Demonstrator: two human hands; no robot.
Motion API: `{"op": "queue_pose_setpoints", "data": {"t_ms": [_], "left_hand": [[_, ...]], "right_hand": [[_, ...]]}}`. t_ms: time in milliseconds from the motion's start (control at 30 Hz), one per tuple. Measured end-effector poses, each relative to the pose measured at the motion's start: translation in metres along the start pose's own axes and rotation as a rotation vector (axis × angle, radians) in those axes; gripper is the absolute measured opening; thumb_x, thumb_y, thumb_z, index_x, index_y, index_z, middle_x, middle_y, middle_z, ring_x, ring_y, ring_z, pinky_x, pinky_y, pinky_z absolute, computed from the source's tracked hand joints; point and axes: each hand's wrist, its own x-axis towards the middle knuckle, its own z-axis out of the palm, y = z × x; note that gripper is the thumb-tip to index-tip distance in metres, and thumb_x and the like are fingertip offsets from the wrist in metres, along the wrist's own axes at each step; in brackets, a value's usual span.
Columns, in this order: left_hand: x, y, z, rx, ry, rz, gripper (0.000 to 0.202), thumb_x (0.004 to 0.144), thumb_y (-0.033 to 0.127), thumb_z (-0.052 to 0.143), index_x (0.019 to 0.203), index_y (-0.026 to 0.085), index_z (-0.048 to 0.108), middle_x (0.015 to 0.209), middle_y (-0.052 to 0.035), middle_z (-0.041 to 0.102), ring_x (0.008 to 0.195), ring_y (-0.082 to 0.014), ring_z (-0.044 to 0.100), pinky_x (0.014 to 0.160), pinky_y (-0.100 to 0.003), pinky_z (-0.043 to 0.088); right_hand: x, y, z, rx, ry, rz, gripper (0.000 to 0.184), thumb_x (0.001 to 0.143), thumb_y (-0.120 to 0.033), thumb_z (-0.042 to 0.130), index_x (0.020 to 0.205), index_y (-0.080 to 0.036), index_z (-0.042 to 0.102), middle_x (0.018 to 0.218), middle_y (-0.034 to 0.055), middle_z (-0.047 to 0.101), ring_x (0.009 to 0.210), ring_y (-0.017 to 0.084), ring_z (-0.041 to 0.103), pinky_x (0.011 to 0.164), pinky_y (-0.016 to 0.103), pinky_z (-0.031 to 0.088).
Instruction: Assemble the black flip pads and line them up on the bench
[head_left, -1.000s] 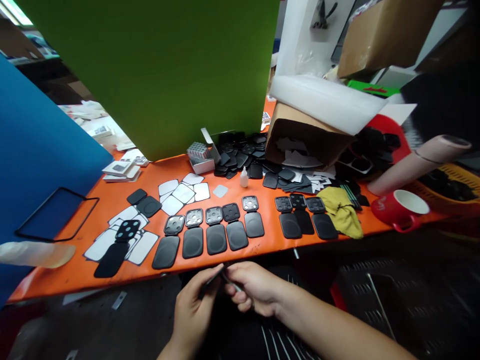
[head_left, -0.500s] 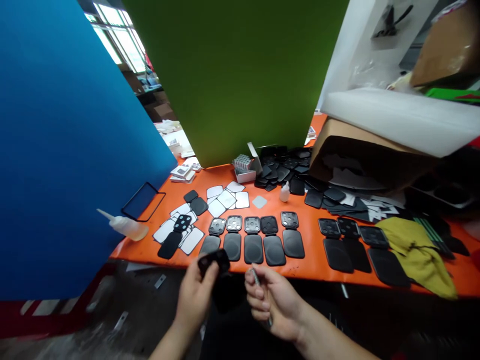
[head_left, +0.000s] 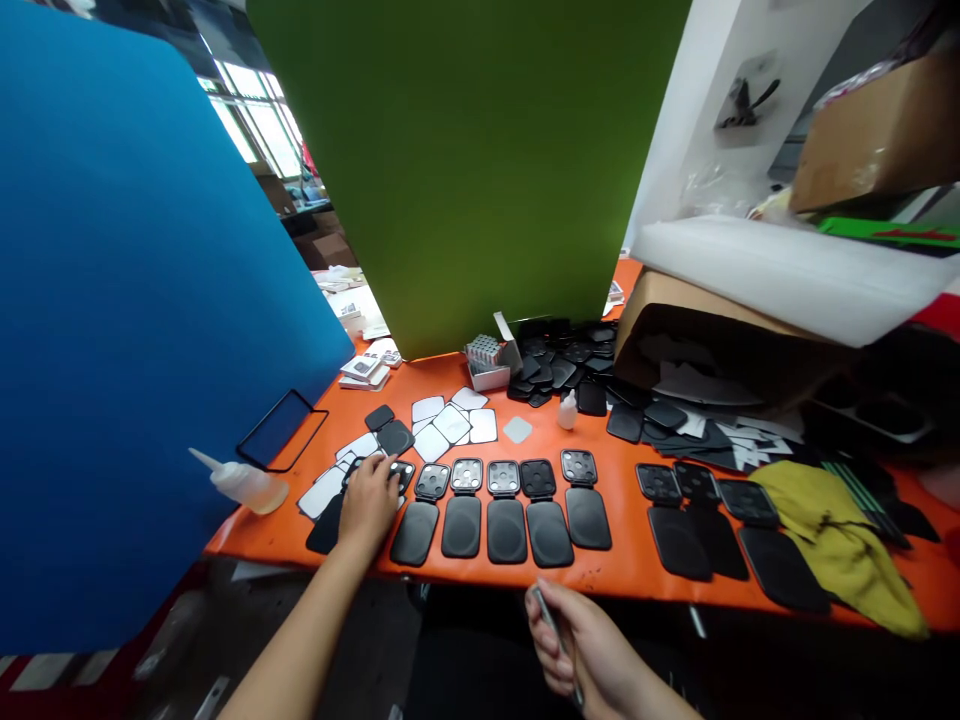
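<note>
My left hand (head_left: 369,497) reaches onto the orange table (head_left: 622,575) and rests, fingers curled, on a black hinged case (head_left: 330,520) at the left end of a row of open black cases (head_left: 504,510). White backing sheets (head_left: 322,490) lie under and around that case. My right hand (head_left: 592,655) hangs below the table's front edge, closed around thin metal tweezers (head_left: 551,625) that point up toward the table. A second group of black cases (head_left: 709,515) lies to the right.
A squeeze bottle (head_left: 244,483) lies at the table's left end by a blue panel (head_left: 135,330). A green panel (head_left: 480,150) stands behind. A small dropper bottle (head_left: 568,410), a white parts box (head_left: 491,362), a yellow cloth (head_left: 836,530) and a cardboard box (head_left: 697,320) crowd the back and right.
My left hand has moved up and left from below the table edge and set the black case down at the left end of the row. My right hand dropped lower with the tweezers.
</note>
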Motion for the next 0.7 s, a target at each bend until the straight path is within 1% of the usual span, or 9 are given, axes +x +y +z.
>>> {"op": "queue_pose_setpoints", "data": {"t_ms": [67, 167, 233, 300, 400, 467, 567, 633, 700], "left_hand": [[-0.016, 0.008, 0.005, 0.014, -0.038, 0.011, 0.04, 0.079, 0.04, 0.043, 0.114, 0.02, 0.052, 0.113, -0.0124, 0.052, 0.11, -0.0303, 0.044, 0.093, -0.042, 0.03], [-0.033, 0.016, 0.012, 0.003, -0.093, -0.028, 0.056, 0.071, 0.048, 0.053, 0.117, 0.017, 0.049, 0.107, -0.0139, 0.054, 0.105, -0.0341, 0.047, 0.088, -0.044, 0.033], [-0.034, 0.019, 0.015, -0.032, -0.117, -0.073, 0.064, 0.066, 0.049, 0.058, 0.119, 0.015, 0.047, 0.107, -0.0158, 0.054, 0.105, -0.0364, 0.046, 0.087, -0.044, 0.033], [-0.03, 0.022, 0.013, -0.105, -0.162, -0.103, 0.061, 0.064, 0.047, 0.06, 0.116, 0.017, 0.049, 0.103, -0.0146, 0.058, 0.101, -0.0358, 0.05, 0.084, -0.043, 0.036], [-0.029, 0.028, 0.002, -0.276, -0.26, -0.105, 0.047, 0.068, 0.042, 0.057, 0.108, 0.018, 0.054, 0.098, -0.0113, 0.064, 0.095, -0.0312, 0.057, 0.079, -0.039, 0.041], [-0.037, 0.036, -0.006, -0.393, -0.336, -0.08, 0.043, 0.073, 0.041, 0.051, 0.109, 0.017, 0.052, 0.102, -0.0101, 0.064, 0.094, -0.0267, 0.059, 0.078, -0.035, 0.044], [-0.064, 0.054, -0.011, -0.635, -0.491, -0.08, 0.045, 0.077, 0.04, 0.048, 0.116, 0.017, 0.048, 0.104, -0.0093, 0.064, 0.094, -0.0232, 0.06, 0.078, -0.033, 0.046], [-0.085, 0.067, -0.007, -0.888, -0.58, -0.179, 0.048, 0.073, 0.037, 0.055, 0.116, 0.016, 0.049, 0.101, -0.0102, 0.066, 0.094, -0.0255, 0.06, 0.079, -0.037, 0.046], [-0.103, 0.078, 0.0, -1.034, -0.628, -0.249, 0.05, 0.07, 0.035, 0.06, 0.115, 0.017, 0.051, 0.103, -0.0104, 0.065, 0.097, -0.0276, 0.058, 0.082, -0.04, 0.045]], "right_hand": [[0.001, 0.0, -0.001, -0.077, 0.027, -0.023, 0.03, 0.084, -0.044, 0.04, 0.074, -0.017, 0.047, 0.049, -0.0065, 0.039, 0.034, 0.003, 0.024, 0.036, 0.018, 0.013], [0.004, 0.003, -0.002, -0.273, 0.03, -0.071, 0.036, 0.083, -0.053, 0.036, 0.078, -0.019, 0.046, 0.047, -0.0075, 0.039, 0.032, 0.004, 0.022, 0.034, 0.019, 0.014], [0.007, 0.007, -0.002, -0.46, 0.021, -0.127, 0.041, 0.082, -0.057, 0.034, 0.08, -0.018, 0.048, 0.045, -0.0079, 0.036, 0.033, 0.005, 0.022, 0.035, 0.019, 0.014], [0.007, 0.009, -0.001, -0.64, 0.032, -0.216, 0.042, 0.083, -0.055, 0.035, 0.081, -0.016, 0.052, 0.047, -0.0065, 0.036, 0.039, 0.006, 0.029, 0.039, 0.019, 0.019], [0.005, 0.005, 0.001, -0.832, 0.086, -0.378, 0.037, 0.085, -0.049, 0.037, 0.075, -0.017, 0.053, 0.057, -0.0024, 0.043, 0.055, 0.01, 0.04, 0.05, 0.021, 0.029], [0.001, -0.003, 0.006, -0.93, 0.115, -0.444, 0.034, 0.086, -0.046, 0.038, 0.073, -0.018, 0.053, 0.064, -0.0009, 0.048, 0.061, 0.012, 0.044, 0.055, 0.023, 0.032], [-0.002, -0.021, 0.02, -1.096, 0.149, -0.534, 0.027, 0.087, -0.04, 0.038, 0.082, -0.021, 0.056, 0.074, 0.0008, 0.057, 0.068, 0.015, 0.049, 0.061, 0.024, 0.034], [-0.002, -0.032, 0.03, -1.225, 0.191, -0.608, 0.024, 0.088, -0.035, 0.037, 0.089, -0.023, 0.057, 0.084, 0.0016, 0.061, 0.076, 0.016, 0.053, 0.065, 0.025, 0.034], [-0.002, -0.04, 0.038, -1.361, 0.273, -0.647, 0.022, 0.088, -0.033, 0.038, 0.089, -0.024, 0.057, 0.088, 0.0016, 0.062, 0.079, 0.017, 0.054, 0.065, 0.025, 0.033]]}}
